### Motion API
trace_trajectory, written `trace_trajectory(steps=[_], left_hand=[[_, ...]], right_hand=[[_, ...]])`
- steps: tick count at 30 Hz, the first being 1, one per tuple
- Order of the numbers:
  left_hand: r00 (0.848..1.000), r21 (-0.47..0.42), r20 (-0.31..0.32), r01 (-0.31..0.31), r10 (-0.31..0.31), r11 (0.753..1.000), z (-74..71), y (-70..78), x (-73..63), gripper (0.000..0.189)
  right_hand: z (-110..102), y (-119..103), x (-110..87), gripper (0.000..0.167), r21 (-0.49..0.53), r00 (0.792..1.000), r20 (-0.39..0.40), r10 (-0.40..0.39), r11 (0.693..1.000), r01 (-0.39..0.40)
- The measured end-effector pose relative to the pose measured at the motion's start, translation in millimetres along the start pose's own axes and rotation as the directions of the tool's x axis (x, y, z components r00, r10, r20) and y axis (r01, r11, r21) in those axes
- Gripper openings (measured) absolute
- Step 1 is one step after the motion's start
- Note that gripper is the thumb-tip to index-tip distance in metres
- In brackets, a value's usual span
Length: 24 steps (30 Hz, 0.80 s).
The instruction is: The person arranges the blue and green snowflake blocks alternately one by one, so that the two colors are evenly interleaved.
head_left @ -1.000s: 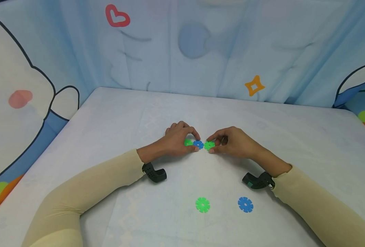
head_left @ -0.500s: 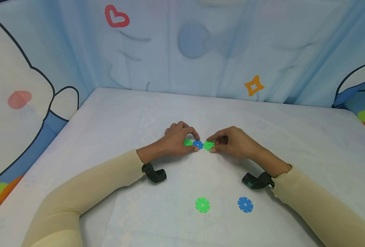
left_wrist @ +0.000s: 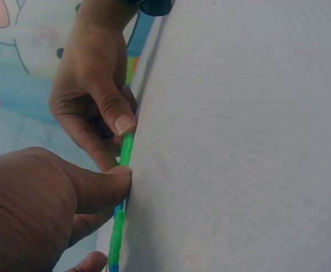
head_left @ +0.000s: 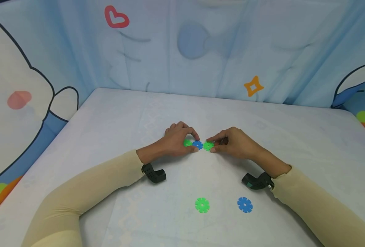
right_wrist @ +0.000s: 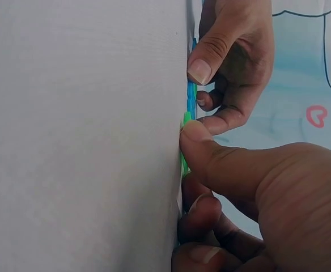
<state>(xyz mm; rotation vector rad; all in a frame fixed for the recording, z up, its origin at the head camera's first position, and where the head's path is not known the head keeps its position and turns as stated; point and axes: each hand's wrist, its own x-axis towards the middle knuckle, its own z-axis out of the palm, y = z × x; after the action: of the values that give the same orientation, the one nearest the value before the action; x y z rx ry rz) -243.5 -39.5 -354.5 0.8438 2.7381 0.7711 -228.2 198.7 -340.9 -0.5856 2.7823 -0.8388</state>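
Observation:
In the head view, my left hand (head_left: 178, 140) pinches a blue notched plastic disc (head_left: 197, 145) between thumb and fingers. Left of it, a green disc (head_left: 187, 142) adjoins the blue one, partly covered by that hand. My right hand (head_left: 235, 142) pinches another green disc (head_left: 208, 146), its edge meeting the blue disc's right edge; whether their slots interlock I cannot tell. The left wrist view shows the discs edge-on in a row along the cloth, including a green one (left_wrist: 117, 241) and a bit of blue (left_wrist: 114, 267) below the left thumb.
Nearer the person, a loose green disc (head_left: 202, 205) and a loose blue disc (head_left: 245, 204) lie flat on the white tablecloth (head_left: 157, 219). A printed blue curtain (head_left: 157, 48) hangs behind the table. Both wrists carry a black camera mount (head_left: 154, 173).

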Motion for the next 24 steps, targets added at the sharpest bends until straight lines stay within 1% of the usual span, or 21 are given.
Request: trace_trajectory(steps=[12,24], left_hand=[[1.000,0.008,-0.001,0.008,-0.008,1.000,0.2,0.0,-0.5,0.029],[1.000,0.008,-0.004,0.006,-0.006,1.000,0.5,0.4,-0.2,0.028]], right_hand=[[0.4,-0.1,0.1,0.035,-0.041,1.000,-0.005,-0.023,0.999,0.023],[-1.2,-0.8,-1.0,0.036,-0.075,1.000,0.002,-0.005,0.997,0.006]])
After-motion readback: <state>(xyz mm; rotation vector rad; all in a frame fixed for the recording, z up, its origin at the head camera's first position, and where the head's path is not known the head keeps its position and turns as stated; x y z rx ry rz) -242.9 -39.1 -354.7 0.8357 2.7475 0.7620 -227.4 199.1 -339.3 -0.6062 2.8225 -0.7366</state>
